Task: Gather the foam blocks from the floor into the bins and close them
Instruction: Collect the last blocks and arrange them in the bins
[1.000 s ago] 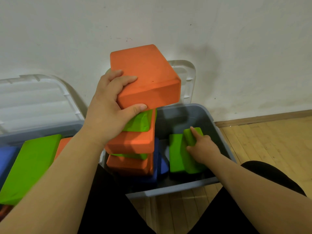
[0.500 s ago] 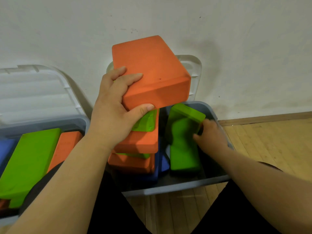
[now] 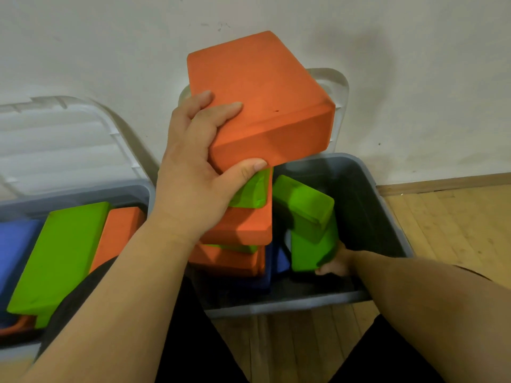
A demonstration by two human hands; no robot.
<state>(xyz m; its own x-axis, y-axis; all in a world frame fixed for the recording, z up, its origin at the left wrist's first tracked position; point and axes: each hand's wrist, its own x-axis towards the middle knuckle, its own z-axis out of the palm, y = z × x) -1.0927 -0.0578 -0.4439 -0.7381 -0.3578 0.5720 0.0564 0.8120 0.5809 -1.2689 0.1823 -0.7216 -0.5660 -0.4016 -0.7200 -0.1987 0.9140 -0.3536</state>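
My left hand (image 3: pixel 199 172) grips a large orange foam block (image 3: pixel 265 100), held up above the right grey bin (image 3: pixel 387 217). Inside that bin, on its left side, orange, green and blue blocks lie in a stack (image 3: pixel 240 233). Two green blocks (image 3: pixel 307 222) stand on end to the right of the stack. My right hand (image 3: pixel 333 265) reaches low into the bin and holds the lower green block at its base; most of the hand is hidden behind the blocks. The left grey bin (image 3: pixel 83 193) holds a green block (image 3: pixel 60 255), an orange one (image 3: pixel 119 233) and a blue one (image 3: pixel 13 250).
Both bins stand against a white wall, each with its pale lid leaning open behind it: left lid (image 3: pixel 60 142), right lid (image 3: pixel 336 87). Wooden floor (image 3: pixel 453 228) lies to the right. My dark-clothed knees (image 3: pixel 193 341) are just in front of the bins.
My right hand has slid from the top of the green blocks down to their base, and the blocks now stand upright. The orange block in my left hand stays raised.
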